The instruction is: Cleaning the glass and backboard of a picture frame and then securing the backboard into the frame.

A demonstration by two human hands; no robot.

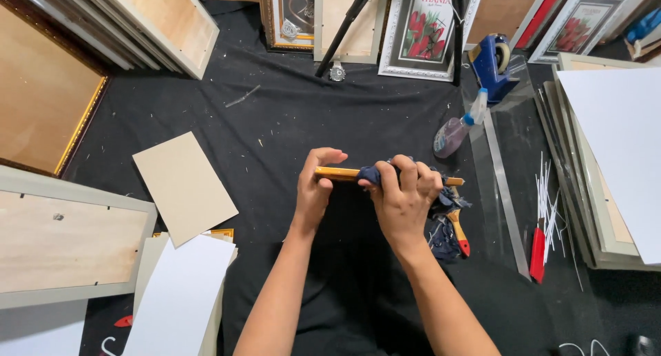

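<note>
The gold frame shows only its top edge; its face is turned away and its middle is buried under the right hand and the dark blue cloth. The left hand covers its left end, so the corner there cannot be made out. The small brush lies half under the cloth (only handle and red tip show). At the right, the white sheet runs off the picture's edge, as does the wooden-backed frame at the left. The white slivers by the red knife are too thin to identify.

level gilt frame, dark cloth wrapped
</note>
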